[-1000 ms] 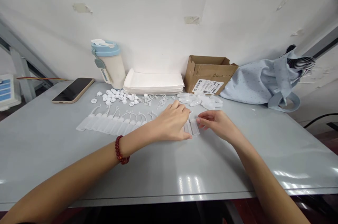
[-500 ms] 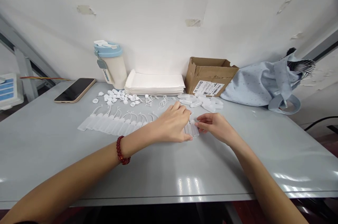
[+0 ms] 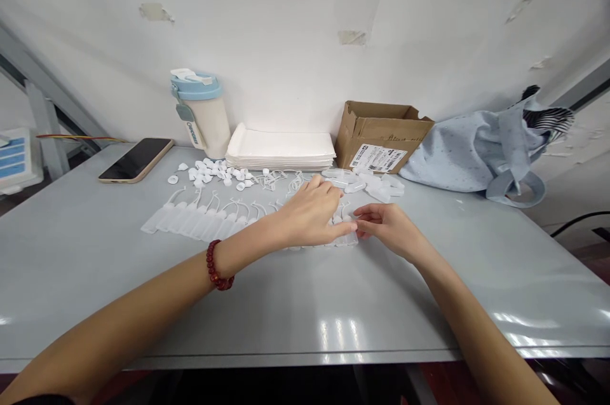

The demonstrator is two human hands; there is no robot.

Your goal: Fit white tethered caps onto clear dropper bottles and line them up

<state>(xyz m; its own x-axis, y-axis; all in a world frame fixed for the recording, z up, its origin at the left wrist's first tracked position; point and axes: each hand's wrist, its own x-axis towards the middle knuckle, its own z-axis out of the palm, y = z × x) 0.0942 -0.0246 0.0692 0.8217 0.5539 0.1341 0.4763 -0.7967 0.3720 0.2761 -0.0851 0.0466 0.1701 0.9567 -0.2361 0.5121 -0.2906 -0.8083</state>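
A long row of translucent plastic pieces with thin loops [image 3: 204, 222] lies across the grey table. My left hand [image 3: 314, 211], with a red bead bracelet at its wrist, rests over the right part of this row and hides several pieces. Its thumb is stretched out to the right, across the pieces; the fingertips are hidden or bent down. Beside the right end of the row, my right hand [image 3: 386, 227] has its fingers touching the last piece [image 3: 351, 239]. Behind the hands lie small white caps [image 3: 210, 170], loose loops [image 3: 271, 180] and a pile of clear pieces [image 3: 379, 187].
Along the wall stand a blue-lidded cup [image 3: 207, 116], a stack of white trays [image 3: 281, 151], a cardboard box [image 3: 381, 135] and a light-blue bag [image 3: 467, 151]. A phone [image 3: 137, 160] lies at the left. The table's front edge [image 3: 286, 360] runs below the arms.
My left thumb has swung up and right, nearer the right hand's fingertips. The right hand has hardly moved. The view has shifted slightly.
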